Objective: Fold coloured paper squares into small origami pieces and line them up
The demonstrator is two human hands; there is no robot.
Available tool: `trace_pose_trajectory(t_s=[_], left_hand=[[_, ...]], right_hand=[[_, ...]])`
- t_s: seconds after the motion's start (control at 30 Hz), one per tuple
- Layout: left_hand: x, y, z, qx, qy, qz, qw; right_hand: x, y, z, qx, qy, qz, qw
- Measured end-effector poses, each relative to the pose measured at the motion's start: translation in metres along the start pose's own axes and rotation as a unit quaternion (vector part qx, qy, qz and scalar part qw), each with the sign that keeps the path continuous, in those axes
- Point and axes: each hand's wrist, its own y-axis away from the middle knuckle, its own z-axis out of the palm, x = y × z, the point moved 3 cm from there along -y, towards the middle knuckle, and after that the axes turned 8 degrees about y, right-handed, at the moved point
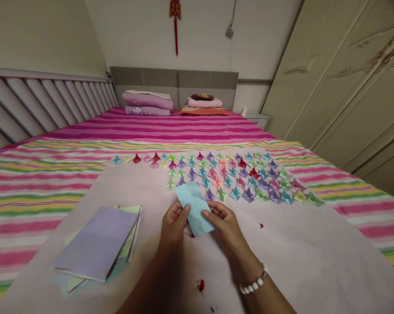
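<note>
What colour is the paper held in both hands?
Light blue paper, seen in the head view.

paper stack (pixel 98 242) left, folded shapes (pixel 223 176) behind

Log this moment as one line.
left hand: pinching light blue paper | right hand: pinching same paper | paper stack: left of hands | folded pieces: rows beyond

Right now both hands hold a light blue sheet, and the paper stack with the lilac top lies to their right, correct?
Not quite. The left hand and the right hand do both hold the light blue sheet, but the head view shows the paper stack with the lilac top lying to their left, not their right.
</note>
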Motion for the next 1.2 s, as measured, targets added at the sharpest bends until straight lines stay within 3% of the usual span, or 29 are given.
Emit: trace_pose_trajectory(t_s=[0.13,0.23,0.4,0.53,0.67,0.83,0.97,1.2], left_hand=[[-0.004,0.003,0.003,-0.022,0.007,-0.064,0.998],[-0.009,0.004,0.003,-0.049,-0.017,-0.098,0.994],[-0.006,0.003,-0.003,-0.009,-0.020,-0.072,0.997],[-0.001,0.000,-0.002,-0.020,0.047,-0.056,0.997],[-0.001,-0.003,-0.003,-0.007,0.082,-0.052,0.995],[-0.002,-0.002,-0.001,-0.018,0.087,-0.057,0.994],[-0.002,-0.001,-0.001,-0.028,0.087,-0.055,0.994],[-0.004,-0.003,-0.003,0.009,0.103,-0.073,0.992]], right_hand=[[0.001,-0.001,-0.002,0.040,-0.010,-0.008,0.999],[-0.001,0.000,-0.001,0.021,-0.007,-0.009,1.000],[-0.008,0.003,0.002,0.006,0.006,-0.040,0.999],[-0.008,0.005,0.004,-0.024,0.013,-0.071,0.997],[-0.006,0.007,0.004,-0.048,0.102,-0.121,0.986],[-0.009,0.010,0.007,-0.032,0.218,-0.201,0.954],[-0.010,0.009,0.006,-0.009,0.226,-0.194,0.955],[-0.010,0.006,0.003,0.018,0.170,-0.158,0.972]])
